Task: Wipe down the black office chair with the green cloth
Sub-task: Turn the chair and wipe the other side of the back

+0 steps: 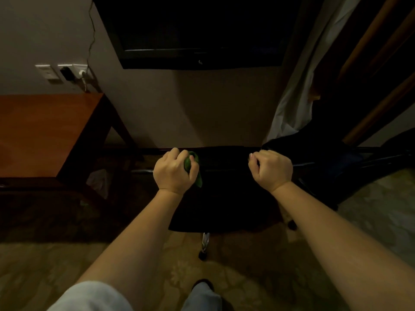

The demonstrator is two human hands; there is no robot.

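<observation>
The black office chair [226, 194] stands right in front of me, its back toward me and very dark. My left hand [174, 170] grips the bunched green cloth [193, 168] against the upper left of the chair back. My right hand [270, 170] has its fingers curled at the chair back's upper right corner, apparently holding the top edge; the dark makes the contact hard to see. A chrome leg with a castor [204, 244] shows below the chair.
A wooden desk [42, 133] stands at the left, with wall sockets [67, 72] above it. A dark television [202, 32] hangs on the wall ahead. A dark garment [325, 162] and a pale curtain [298, 95] lie at the right. Patterned carpet [247, 277] covers the floor.
</observation>
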